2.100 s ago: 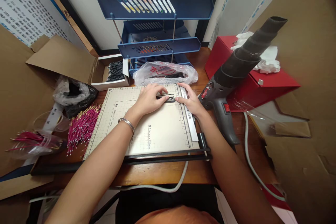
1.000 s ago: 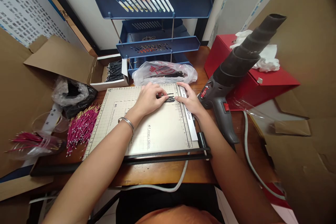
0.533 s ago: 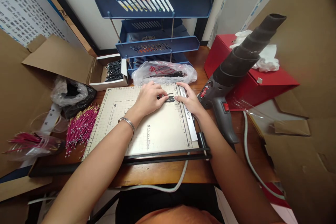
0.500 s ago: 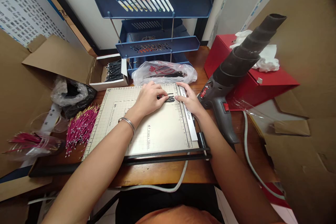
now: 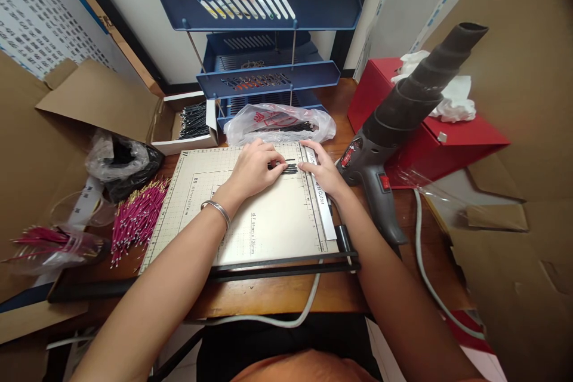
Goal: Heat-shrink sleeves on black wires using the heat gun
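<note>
Neatly squared ends matter here: the black strips (image 5: 290, 169) lie roughly parallel near the far right corner of the paper cutter (image 5: 282, 221). The left hand (image 5: 255, 164) pinches them with fingers drawn narrow, while the right hand (image 5: 326, 172) spreads its fingers wide across the cutter's right edge, thumb just beside the tips. Light, flat pressure should keep them aligned.

Several thin, short black strips (image 5: 290, 169) lie side by side, roughly parallel to the far edge of the cream, grid-printed paper cutter (image 5: 282, 221), near its far right corner. The cutter lies flat near the bench's (image 5: 255, 298) front edge.
</note>
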A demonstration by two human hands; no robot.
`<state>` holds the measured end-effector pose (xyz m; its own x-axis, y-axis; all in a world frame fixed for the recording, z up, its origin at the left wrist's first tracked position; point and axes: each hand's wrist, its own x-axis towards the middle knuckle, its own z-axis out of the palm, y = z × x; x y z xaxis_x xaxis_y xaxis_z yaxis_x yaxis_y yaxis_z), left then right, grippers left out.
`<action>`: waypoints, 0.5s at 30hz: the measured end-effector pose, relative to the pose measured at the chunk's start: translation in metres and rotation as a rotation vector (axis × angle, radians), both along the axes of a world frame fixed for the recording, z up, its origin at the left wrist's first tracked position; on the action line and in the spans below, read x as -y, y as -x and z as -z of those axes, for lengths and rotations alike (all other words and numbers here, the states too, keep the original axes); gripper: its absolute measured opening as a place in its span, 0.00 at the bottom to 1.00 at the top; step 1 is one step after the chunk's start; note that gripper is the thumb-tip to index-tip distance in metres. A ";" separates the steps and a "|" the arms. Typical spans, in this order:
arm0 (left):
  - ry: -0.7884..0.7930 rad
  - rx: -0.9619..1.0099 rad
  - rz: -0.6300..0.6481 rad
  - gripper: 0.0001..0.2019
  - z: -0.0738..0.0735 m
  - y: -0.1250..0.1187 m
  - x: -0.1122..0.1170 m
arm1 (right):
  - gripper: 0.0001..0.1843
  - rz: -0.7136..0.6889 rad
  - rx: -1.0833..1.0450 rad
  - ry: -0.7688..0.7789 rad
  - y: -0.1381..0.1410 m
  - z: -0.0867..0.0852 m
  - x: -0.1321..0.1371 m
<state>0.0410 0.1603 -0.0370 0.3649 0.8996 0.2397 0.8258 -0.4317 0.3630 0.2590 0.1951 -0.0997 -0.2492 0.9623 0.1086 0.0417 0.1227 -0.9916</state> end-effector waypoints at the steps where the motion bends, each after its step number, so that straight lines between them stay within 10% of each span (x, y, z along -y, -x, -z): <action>1: -0.001 0.002 -0.001 0.10 0.000 0.000 0.000 | 0.35 -0.001 -0.001 -0.001 0.000 0.000 0.000; 15: -0.028 0.040 0.003 0.08 0.002 -0.001 0.001 | 0.36 -0.010 -0.004 -0.017 -0.001 -0.003 0.002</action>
